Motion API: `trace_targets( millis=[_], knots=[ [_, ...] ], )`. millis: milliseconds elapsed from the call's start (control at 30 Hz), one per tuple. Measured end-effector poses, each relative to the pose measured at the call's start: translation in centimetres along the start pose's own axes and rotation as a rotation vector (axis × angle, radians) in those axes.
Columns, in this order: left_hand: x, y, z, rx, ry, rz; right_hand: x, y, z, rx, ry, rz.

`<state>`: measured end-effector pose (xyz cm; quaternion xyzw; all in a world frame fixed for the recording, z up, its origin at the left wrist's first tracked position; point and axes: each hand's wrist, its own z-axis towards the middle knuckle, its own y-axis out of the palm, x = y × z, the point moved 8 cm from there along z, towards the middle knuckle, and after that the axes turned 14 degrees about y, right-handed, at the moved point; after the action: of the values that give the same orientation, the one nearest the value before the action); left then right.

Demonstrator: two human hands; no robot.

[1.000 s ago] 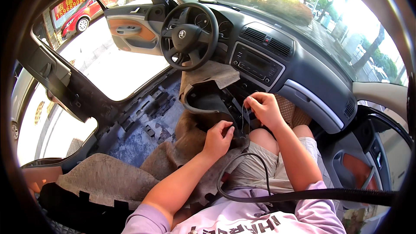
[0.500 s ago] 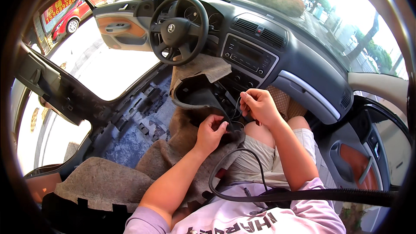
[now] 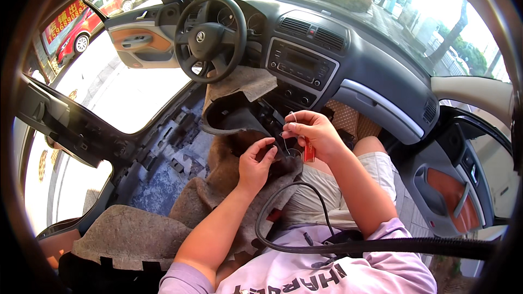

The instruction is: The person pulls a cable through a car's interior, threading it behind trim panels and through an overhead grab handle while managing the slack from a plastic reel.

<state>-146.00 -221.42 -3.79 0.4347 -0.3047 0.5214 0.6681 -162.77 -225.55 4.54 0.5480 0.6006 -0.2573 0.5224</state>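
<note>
My right hand [image 3: 311,133] is closed on a thin pale thread [image 3: 285,144], pinched between thumb and fingers. A small flat red piece [image 3: 309,152] sticks out below its palm; I cannot make out what kind it is. The thread hangs in a loose loop toward the edge of a dark liner [image 3: 229,115] joined to grey-brown felt carpet [image 3: 218,158]. Beside that edge, my left hand [image 3: 255,167] has thumb and forefinger apart, with nothing visible between them. The carpet lies bunched across my lap and to my left.
The steering wheel [image 3: 211,38] and centre console [image 3: 300,68] are ahead. Bare blue-grey car floor [image 3: 158,179] shows at left. A black cable [image 3: 267,212] loops across my lap. The left front door [image 3: 139,35] and right door [image 3: 444,190] stand open.
My right hand has drawn a little upward with the thread, and the red piece shows more. My left thumb and forefinger have parted from the dark edge. The whole view has shifted slightly.
</note>
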Motion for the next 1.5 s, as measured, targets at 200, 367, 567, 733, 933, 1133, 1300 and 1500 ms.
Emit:
trace_targets(
  millis=[200, 367, 567, 733, 933, 1133, 1300, 1500],
  knots=[
    [0.7, -0.1, 0.0, -0.013, 0.066, 0.019, 1.7, 0.7, 0.3, -0.037, 0.029, -0.066],
    [0.5, 0.0, 0.1, -0.012, 0.095, -0.020, 3.2, 1.3, 1.1, -0.050, 0.029, -0.121],
    [0.8, -0.2, 0.2, 0.004, 0.147, 0.041, 2.7, 1.8, 0.9, -0.003, 0.009, -0.168],
    [0.5, -0.9, 0.3, 0.007, 0.151, 0.146, 2.6, 2.2, 0.6, 0.046, -0.043, -0.217],
    [-0.2, -1.1, 0.1, 0.042, 0.078, 0.064, 2.9, 1.7, 1.1, 0.120, -0.099, -0.298],
    [-0.1, -0.9, 0.2, 0.097, 0.039, -0.112, 4.1, 0.6, 1.5, 0.185, -0.117, -0.216],
    [-0.9, -1.5, 0.0, 0.062, -0.028, -0.128, 4.9, 0.5, 1.5, 0.239, -0.060, -0.244],
    [-1.7, -1.3, 0.0, 0.048, -0.086, -0.163, 4.9, 1.0, 1.9, 0.165, -0.225, -0.200]
  ],
)
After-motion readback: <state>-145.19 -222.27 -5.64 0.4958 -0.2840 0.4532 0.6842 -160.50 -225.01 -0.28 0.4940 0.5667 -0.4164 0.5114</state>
